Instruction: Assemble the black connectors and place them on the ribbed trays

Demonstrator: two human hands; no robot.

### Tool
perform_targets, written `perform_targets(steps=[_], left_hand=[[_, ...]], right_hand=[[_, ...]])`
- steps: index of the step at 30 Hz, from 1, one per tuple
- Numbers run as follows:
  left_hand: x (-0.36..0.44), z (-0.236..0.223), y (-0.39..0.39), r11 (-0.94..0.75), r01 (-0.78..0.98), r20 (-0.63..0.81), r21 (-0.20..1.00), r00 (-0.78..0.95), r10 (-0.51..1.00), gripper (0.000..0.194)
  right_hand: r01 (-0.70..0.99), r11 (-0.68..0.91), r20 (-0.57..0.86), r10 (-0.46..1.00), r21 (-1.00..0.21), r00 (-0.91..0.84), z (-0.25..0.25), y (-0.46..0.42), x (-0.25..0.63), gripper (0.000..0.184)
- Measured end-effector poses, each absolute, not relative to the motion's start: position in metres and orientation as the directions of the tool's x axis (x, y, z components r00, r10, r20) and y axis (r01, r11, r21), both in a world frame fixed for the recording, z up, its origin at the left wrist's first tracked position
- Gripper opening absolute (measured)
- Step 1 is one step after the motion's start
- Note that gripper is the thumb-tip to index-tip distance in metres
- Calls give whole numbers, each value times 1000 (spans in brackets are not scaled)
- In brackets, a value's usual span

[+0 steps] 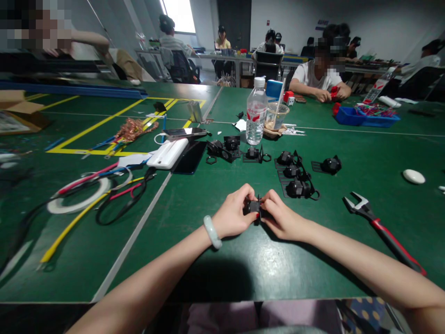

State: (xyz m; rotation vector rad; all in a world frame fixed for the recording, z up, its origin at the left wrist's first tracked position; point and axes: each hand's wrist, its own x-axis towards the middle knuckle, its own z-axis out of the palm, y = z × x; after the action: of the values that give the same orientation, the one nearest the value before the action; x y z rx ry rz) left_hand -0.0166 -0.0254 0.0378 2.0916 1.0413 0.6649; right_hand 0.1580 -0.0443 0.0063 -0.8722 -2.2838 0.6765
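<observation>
My left hand (pixel 234 211) pinches the body of a small black plastic fitting (pixel 252 207) just above the green table (pixel 215 273). From the other side, my right hand (pixel 282 214) is closed at the fitting's thin upright plate (pixel 259 211); its fingertips are partly hidden behind that plate. Similar black fittings with flat plates lie beyond my hands: a close group (pixel 295 188) to the right, a single one (pixel 331 164) farther right, and more (pixel 231 144) ahead. A loose black ring nut (pixel 211 160) rests near the forward ones.
An adjustable wrench (pixel 382 229) lies right of my right arm. Ahead stand a water bottle (pixel 256 113) and a plastic cup (pixel 277 116). At left are cables (pixel 74 218), a white power bank (pixel 168 154) and phones. Across the table a co-worker (pixel 318 76) handles something red near a blue tray (pixel 378 120).
</observation>
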Motion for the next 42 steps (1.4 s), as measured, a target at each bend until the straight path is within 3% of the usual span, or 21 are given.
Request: perform_targets(steps=[9, 17, 32, 42], left_hand=[[-16, 37, -27, -382, 443, 97, 811, 542, 835, 21], [-16, 34, -27, -370, 379, 117, 848, 547, 829, 23], [-15, 34, -26, -366, 364, 126, 857, 540, 832, 22], [-17, 31, -24, -461, 440, 169, 770, 557, 813, 21]], right_hand=[[378, 652, 430, 736, -657, -522, -3, -45, 159, 20], [301, 448, 328, 867, -842, -375, -8, -42, 158, 25], [388, 532, 396, 836, -752, -380, -4, -43, 157, 19], [388, 566, 426, 815, -727, -392, -5, -42, 158, 22]])
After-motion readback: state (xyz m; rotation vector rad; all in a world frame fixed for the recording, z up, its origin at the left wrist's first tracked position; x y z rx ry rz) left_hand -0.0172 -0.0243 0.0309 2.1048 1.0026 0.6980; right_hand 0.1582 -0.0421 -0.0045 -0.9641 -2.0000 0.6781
